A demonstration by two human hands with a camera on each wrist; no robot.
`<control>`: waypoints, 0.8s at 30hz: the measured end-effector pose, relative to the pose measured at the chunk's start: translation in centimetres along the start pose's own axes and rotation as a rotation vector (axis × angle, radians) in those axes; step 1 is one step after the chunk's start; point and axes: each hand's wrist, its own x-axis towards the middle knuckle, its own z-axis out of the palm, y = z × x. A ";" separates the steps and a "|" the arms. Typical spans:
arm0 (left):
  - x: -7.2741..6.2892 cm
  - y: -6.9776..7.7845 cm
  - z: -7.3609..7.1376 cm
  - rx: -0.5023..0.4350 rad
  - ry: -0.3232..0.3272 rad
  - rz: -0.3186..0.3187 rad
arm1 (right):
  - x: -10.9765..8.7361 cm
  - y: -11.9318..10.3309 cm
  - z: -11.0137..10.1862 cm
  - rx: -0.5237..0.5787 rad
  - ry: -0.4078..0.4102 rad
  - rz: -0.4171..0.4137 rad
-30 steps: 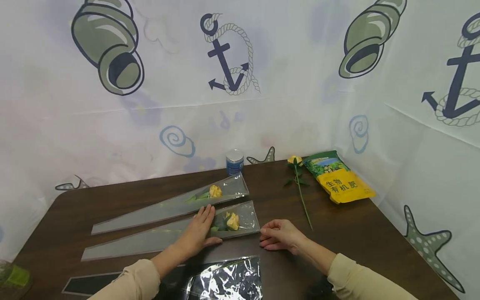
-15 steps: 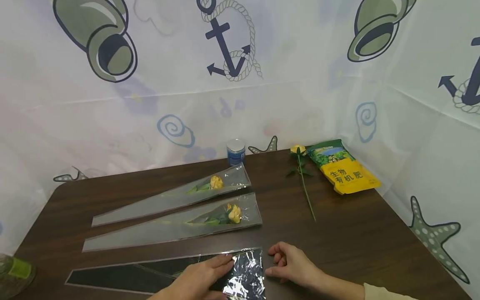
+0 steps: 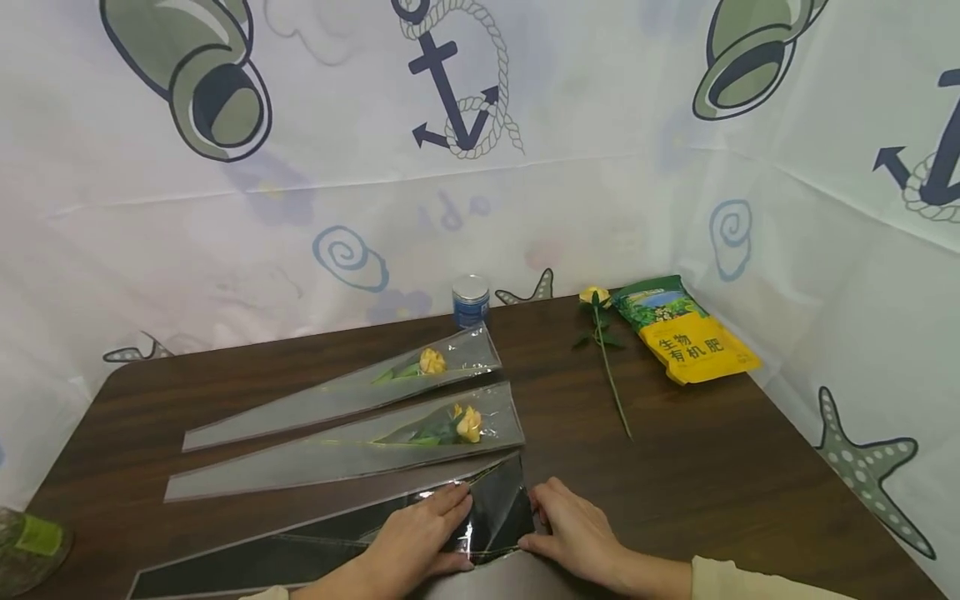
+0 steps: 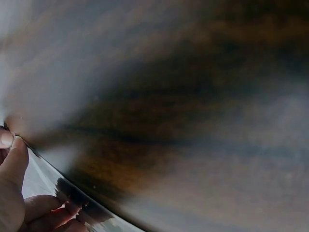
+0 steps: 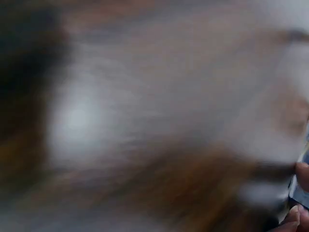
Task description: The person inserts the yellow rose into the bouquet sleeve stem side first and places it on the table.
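A long tapered black flower sleeve (image 3: 315, 546) with a pale border lies at the table's near side, its wide shiny end to the right. My left hand (image 3: 412, 533) rests on this wide part, fingers stretched over the film and thumb by the near edge. At the wide end's rim, my right hand (image 3: 577, 533) pinches the sleeve's edge between thumb and fingers. The left wrist view shows fingers (image 4: 43, 210) on the glossy film; the right wrist view catches only fingertips (image 5: 292, 217) at the rim. Beyond lie two clear grey sleeves (image 3: 300, 467) (image 3: 300, 412), each with a yellow rose (image 3: 468, 425).
A loose yellow rose (image 3: 606, 358) lies at the back right, beside a green and yellow fertilizer bag (image 3: 693, 333). A blue can (image 3: 471, 302) stands at the back edge. A jar with a green label (image 3: 33, 546) sits at the left. Printed cloth hangs behind the table.
My left hand has gone from the middle grey sleeve to the black one. My right hand has come to its wide end, which has shifted and tilted. The head view has moved slightly.
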 end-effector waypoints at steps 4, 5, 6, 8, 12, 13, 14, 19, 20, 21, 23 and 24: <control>0.0 -0.1 0.0 0.003 0.020 0.029 | 0.5 -0.1 -0.1 0.045 -0.057 -0.019; 0.1 -0.1 0.0 0.004 0.022 0.034 | 0.6 0.0 -0.1 0.071 -0.064 -0.030; 0.1 -0.1 0.0 0.011 0.026 0.039 | 0.6 0.0 -0.2 0.104 -0.067 -0.044; 0.1 -0.1 0.0 0.027 0.031 0.041 | 0.7 0.1 -0.5 0.192 -0.086 -0.064; 0.1 -0.2 -0.1 0.057 0.052 0.041 | 1.1 0.2 -1.0 0.565 -0.228 0.016; 0.1 -0.2 -0.1 0.055 0.055 0.041 | 1.3 0.2 -1.1 0.670 -0.272 0.081; 0.1 -0.2 -0.1 0.054 0.055 0.041 | 1.4 0.2 -1.2 0.770 -0.302 0.145; 0.1 -0.3 -0.2 0.040 0.046 0.046 | 2.1 0.6 -1.1 0.995 -0.320 0.356; 0.1 -0.4 -0.2 0.036 0.042 0.047 | 2.2 0.7 -1.1 0.999 -0.313 0.365; 0.1 -0.4 -0.3 0.031 0.040 0.049 | 2.3 0.8 -1.0 1.001 -0.311 0.372; 0.1 -0.5 -0.3 0.024 0.036 0.051 | 2.5 0.9 -0.8 1.009 -0.309 0.368; 0.1 -0.5 -0.4 0.017 0.032 0.050 | 2.5 1.0 -0.8 1.013 -0.308 0.364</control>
